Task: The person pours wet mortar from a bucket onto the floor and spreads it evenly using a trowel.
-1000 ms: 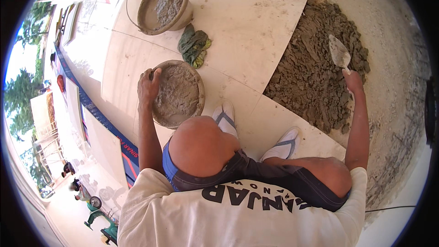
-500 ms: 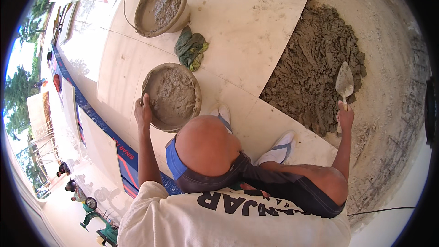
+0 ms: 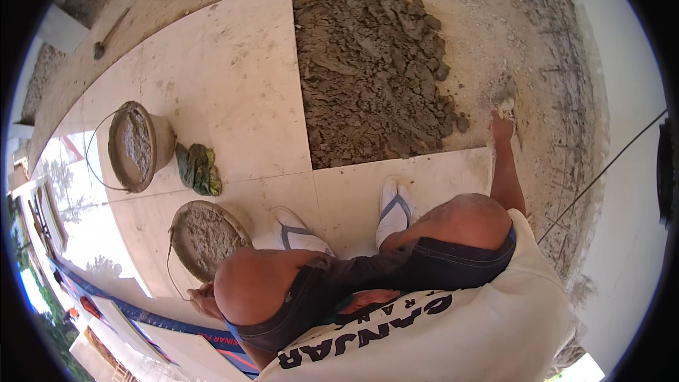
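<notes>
Low over the sandy ground at the right, my right hand (image 3: 501, 126) grips a trowel (image 3: 504, 96), its blade smeared and hard to tell from the soil. To its left spreads a heap of wet grey mortar (image 3: 371, 74), bordering the tiles. My left hand (image 3: 204, 301), partly hidden by my knee, is closed at the rim of the near bucket (image 3: 211, 237), which holds mortar and has a wire handle. Beyond it stands a second mortar bucket (image 3: 139, 147), with a crumpled green cloth (image 3: 199, 169) beside it.
Pale floor tiles (image 3: 233, 64) lie under the buckets and my feet in slippers. Exposed steel bars (image 3: 566, 99) run along the right beside a white wall. A dark cable (image 3: 601, 159) crosses there. A long-handled tool (image 3: 109, 35) rests on the far-left ground.
The view has swung right. My right hand has carried the trowel from over the mortar heap to the sandy ground right of it. My left hand stays by the near bucket.
</notes>
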A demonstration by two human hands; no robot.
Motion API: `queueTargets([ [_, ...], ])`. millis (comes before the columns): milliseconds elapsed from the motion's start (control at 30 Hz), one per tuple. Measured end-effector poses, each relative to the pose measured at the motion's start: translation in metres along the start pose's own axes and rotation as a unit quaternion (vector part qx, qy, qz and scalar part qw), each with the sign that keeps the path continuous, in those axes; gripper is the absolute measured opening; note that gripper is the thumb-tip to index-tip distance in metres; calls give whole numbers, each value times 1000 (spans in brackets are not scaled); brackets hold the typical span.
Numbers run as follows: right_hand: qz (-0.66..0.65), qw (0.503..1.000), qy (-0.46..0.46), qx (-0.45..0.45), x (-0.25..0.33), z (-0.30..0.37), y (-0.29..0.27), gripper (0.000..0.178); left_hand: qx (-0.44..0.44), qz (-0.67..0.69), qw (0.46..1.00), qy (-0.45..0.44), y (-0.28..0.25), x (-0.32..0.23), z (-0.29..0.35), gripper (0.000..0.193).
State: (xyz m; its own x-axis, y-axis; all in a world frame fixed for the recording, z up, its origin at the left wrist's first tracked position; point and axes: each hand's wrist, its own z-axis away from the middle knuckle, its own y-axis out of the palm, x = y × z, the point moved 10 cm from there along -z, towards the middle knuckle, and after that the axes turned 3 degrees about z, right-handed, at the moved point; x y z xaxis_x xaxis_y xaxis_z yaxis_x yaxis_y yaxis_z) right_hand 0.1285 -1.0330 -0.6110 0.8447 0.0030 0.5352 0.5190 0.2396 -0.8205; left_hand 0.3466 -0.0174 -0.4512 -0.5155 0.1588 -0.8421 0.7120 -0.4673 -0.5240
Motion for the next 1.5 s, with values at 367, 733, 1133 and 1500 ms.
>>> queueTargets([
  [367, 184, 965, 164, -90, -175, 51, -88, 53, 498, 113, 856, -85, 118, -163, 98, 35],
  [733, 251, 962, -107, 27, -40, 77, -35, 50, 656, 41, 753, 12, 187, -231, 219, 36],
  [1133, 277, 956, 81, -52, -185, -34, -144, 41, 772, -50, 628, 87, 234, -310, 467, 33],
  [1500, -599, 681, 91, 411, -17, 132, 77, 76, 869, -159, 440, 165, 205, -327, 682, 36],
])
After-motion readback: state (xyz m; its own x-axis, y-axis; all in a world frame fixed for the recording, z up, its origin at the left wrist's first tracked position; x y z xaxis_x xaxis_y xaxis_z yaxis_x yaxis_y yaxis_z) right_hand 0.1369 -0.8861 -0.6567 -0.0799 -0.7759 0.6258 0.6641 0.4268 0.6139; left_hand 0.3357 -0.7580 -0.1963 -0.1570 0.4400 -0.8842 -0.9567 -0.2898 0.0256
